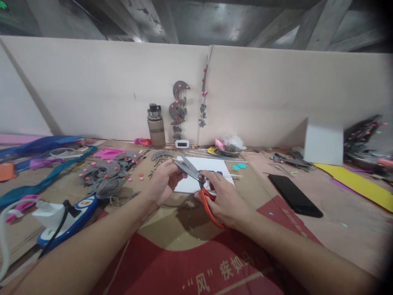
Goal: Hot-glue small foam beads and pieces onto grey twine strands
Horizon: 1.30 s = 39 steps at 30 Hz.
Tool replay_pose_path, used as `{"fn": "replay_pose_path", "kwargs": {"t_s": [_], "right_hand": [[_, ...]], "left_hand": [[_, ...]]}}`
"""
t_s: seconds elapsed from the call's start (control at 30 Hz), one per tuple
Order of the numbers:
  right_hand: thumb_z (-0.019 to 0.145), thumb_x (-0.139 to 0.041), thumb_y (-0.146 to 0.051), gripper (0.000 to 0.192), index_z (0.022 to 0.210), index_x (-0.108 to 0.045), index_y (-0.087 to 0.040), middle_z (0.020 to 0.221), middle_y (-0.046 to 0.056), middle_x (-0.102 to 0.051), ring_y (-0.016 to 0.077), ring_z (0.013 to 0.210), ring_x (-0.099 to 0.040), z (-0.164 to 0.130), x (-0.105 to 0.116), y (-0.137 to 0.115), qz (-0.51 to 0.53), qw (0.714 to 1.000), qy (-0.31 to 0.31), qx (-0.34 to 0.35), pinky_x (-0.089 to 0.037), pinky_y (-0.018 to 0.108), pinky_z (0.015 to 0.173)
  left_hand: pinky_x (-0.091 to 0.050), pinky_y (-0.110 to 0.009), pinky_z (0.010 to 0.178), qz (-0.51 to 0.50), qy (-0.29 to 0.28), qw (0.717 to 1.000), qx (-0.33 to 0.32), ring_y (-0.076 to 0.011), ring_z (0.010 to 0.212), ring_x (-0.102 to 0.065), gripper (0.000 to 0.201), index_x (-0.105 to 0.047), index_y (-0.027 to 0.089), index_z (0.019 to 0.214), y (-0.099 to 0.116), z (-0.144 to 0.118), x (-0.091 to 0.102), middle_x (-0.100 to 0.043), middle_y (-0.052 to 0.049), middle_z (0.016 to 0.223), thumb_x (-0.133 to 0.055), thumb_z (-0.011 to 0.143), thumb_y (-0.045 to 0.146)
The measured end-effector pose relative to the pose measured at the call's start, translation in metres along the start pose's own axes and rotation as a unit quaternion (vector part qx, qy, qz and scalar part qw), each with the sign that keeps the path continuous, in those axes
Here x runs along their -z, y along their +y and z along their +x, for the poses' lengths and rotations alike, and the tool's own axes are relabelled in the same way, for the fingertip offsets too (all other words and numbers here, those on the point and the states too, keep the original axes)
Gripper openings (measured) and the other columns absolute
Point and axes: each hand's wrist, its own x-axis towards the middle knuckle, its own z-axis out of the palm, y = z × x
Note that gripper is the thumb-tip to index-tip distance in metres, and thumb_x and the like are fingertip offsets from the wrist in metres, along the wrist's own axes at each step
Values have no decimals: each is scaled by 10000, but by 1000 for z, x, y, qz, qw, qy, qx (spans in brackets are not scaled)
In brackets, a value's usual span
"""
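Observation:
My right hand (225,194) grips red-handled scissors (208,209), fingers around the handles, with the blades pointing up and to the left. Close by the blade tips is my left hand (166,180), its thumb and fingers pinched together. Whatever small piece they may hold is too hard to make out. Beneath both hands lies a white sheet (187,187) on brown cardboard, partly covered by the fingers. Two small turquoise cut-outs (242,166) rest by the sheet's right edge.
Grey felt pieces with coloured balls (101,170) and a ball of grey yarn (109,187) lie left. A power strip (70,221) sits nearer me. A water bottle (156,127) and small digital clock (182,144) stand against the partition. A black phone (294,196) lies right.

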Motion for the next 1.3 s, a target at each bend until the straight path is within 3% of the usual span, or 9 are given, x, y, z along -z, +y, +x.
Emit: {"fn": "replay_pose_path", "kwargs": {"t_s": [0.3,0.53,0.87,1.3], "right_hand": [[826,-534,-346,421,1215,-458,-204,978,88,-559,203,825,-511,0,-1,1,6,1000,5,14,-403,309,693],[828,-535,-360,432,1226,-450,-214,990,82,-564,197,817,-515,-1,-2,3,12,1000,1,12,-406,301,689],[833,-526,-370,462,1259,-442,-210,998,88,-581,187,779,-522,-1,-2,3,-1,1000,-1,11,-415,297,674],[828,-525,-341,473,1270,-454,-188,1108,114,-603,236,960,-563,-1,-5,8,-4,1000,5,29,-441,351,810]], "left_hand": [[-476,-251,670,-2,-23,1000,-5,-127,715,-575,143,-611,141,705,-1,3,4,-630,-30,775,-540,606,66],[-483,-252,680,-12,-18,1000,-3,-115,672,-562,124,-584,148,651,-2,2,6,-597,-9,693,-537,589,52],[-485,-261,694,5,-29,1000,-5,-133,728,-586,131,-602,149,678,-2,3,8,-633,-29,774,-562,582,69],[-454,-252,649,26,-39,999,-8,-120,676,-558,84,-574,140,614,1,6,12,-618,-27,728,-577,572,67]]}}
